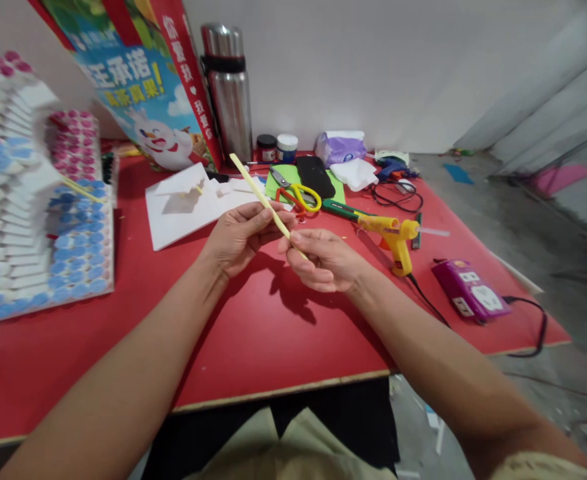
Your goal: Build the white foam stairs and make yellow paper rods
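A thin pale-yellow strip (253,188) slants across both hands above the red table. My left hand (243,233) pinches it near the middle, thumb on top. My right hand (323,259) grips its lower end between thumb and fingers. Beyond my fingers lie scissors with yellow handles (306,197) and a red-handled pair (289,200), resting partly on a bright green sheet (337,193). To the left, white board pieces (166,217) lie on the table, one propped at an angle.
A yellow glue gun (396,239) and a purple power socket box (468,290) with cords stand at the right. At the left rises a white model with blue and pink rolls (81,260). A steel flask (231,100), a printed carton (143,87) and a tissue pack (341,147) line the back.
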Tool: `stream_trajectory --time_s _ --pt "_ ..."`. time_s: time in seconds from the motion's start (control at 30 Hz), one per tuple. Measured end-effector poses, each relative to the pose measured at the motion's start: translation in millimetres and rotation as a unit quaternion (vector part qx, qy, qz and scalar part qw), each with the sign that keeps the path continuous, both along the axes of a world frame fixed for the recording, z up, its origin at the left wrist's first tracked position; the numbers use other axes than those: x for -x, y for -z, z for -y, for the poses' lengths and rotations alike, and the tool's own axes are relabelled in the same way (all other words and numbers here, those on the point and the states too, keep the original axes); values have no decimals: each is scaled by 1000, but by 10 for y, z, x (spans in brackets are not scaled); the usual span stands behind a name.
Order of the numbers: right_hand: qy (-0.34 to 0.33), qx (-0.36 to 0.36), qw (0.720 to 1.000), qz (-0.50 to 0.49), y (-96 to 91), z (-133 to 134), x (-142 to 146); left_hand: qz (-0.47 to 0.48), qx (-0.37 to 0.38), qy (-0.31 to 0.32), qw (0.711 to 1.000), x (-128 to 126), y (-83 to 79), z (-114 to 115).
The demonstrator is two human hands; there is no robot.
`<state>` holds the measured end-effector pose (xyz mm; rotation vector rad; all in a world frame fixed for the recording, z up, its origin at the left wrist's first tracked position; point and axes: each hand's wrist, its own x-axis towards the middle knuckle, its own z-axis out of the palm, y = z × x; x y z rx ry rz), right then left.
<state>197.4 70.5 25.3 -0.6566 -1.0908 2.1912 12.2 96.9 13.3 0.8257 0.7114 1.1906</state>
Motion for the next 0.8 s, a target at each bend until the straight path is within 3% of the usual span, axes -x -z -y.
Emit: stream_trajectory --time_s 0.13,0.3,0.57,0.63,0.7,0.73,0.8 --pt "52 -23 997 53 38 -40 25 22 17 -18 999 -10 43 -38" --pt "188 -73 968 146 61 -75 65 71 38 -59 995 -5 41 -62" --pt "154 -172 941 247 126 -26 148 74 9 -28 997 -112 -130 76" --pt "185 -260 906 277 114 21 177 87 -6 -59 994 0 -203 29" --pt "191 -391 844 315 82 150 274 80 -21 -122 989 167 -267 -45" --pt "168 -468 802 332 68 250 353 63 -24 -149 987 256 -287 -83" --pt "51 -599 720 347 62 508 553 22 -20 -186 982 407 -294 -150"
